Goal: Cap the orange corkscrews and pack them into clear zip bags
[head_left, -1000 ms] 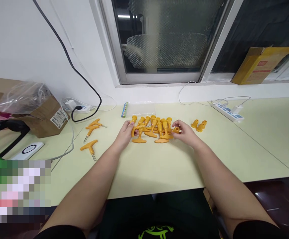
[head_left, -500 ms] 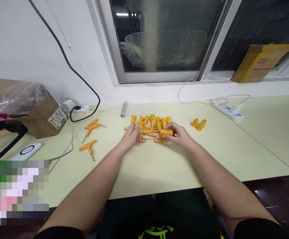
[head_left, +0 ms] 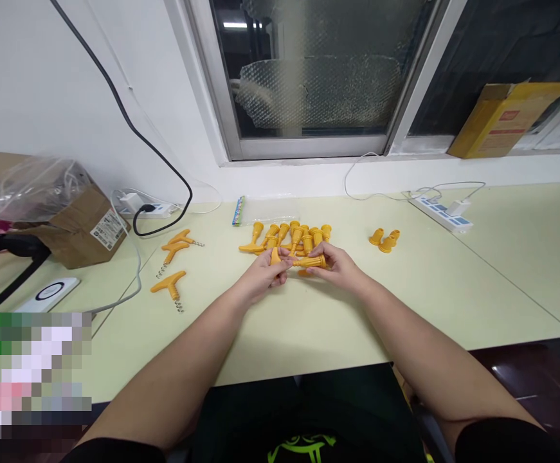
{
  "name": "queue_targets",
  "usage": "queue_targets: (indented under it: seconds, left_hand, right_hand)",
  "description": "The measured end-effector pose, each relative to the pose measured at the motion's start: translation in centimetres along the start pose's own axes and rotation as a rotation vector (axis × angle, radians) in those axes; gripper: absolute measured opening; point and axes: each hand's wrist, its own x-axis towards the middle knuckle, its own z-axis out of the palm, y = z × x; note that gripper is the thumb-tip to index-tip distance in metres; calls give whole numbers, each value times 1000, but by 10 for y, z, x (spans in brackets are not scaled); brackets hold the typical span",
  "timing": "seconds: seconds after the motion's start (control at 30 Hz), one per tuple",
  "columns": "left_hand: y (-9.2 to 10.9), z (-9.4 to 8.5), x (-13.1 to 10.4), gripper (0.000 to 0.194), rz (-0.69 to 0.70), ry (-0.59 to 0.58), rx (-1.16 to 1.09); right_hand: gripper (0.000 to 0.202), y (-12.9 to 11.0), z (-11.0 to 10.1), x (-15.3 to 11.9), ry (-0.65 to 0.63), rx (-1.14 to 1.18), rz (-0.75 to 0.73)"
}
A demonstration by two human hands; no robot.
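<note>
My left hand is closed round the orange T-shaped handle of a corkscrew. In my right hand is an orange ribbed sleeve, lying sideways with its narrow end against the handle. No metal spiral shows between the two parts. Just behind my hands stands a cluster of several orange corkscrews with sleeves. Three corkscrew handles with bare metal spirals lie at the left. A few loose orange sleeves are at the right.
A clear plastic bag lies behind the cluster. Power strips with cables are at the back. A cardboard box, a black cable and a white charger pad are on the left.
My hands have come closer together and slightly nearer to me. The sleeve has moved over the spiral, which was bare between the two parts before, up to the handle.
</note>
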Motion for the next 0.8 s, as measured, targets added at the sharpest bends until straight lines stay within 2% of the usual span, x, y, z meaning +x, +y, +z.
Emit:
queue_targets:
  seconds: [0.13,0.2,0.27,0.33,0.4,0.47,0.67,0.8]
  left_hand:
    - [5,-1,2,34,-211,26,-234]
    - [5,-1,3,31,-237,22,-259]
    - [2,1,2,35,-139,18,-207]
    - [-2,5,-2,47,35,8,-101]
    - [-3,9,-6,56,196,10,38]
    - [-2,11,-11,57,304,13,175]
    - [2,6,-20,49,531,-24,465]
    - [-2,3,-23,46,618,-47,565]
  right_hand:
    - [28,-4,1,2,-10,-8,-65]
    - [28,-6,2,2,1,-11,-86]
    - [31,-7,4,1,8,7,-41]
    - [35,-7,6,-1,-7,79,54]
    - [38,-8,9,-2,-49,196,148]
    - [40,-11,11,-2,-111,315,221]
    - [49,-23,10,-1,-314,611,464]
    - [48,-28,8,-3,-357,695,621]
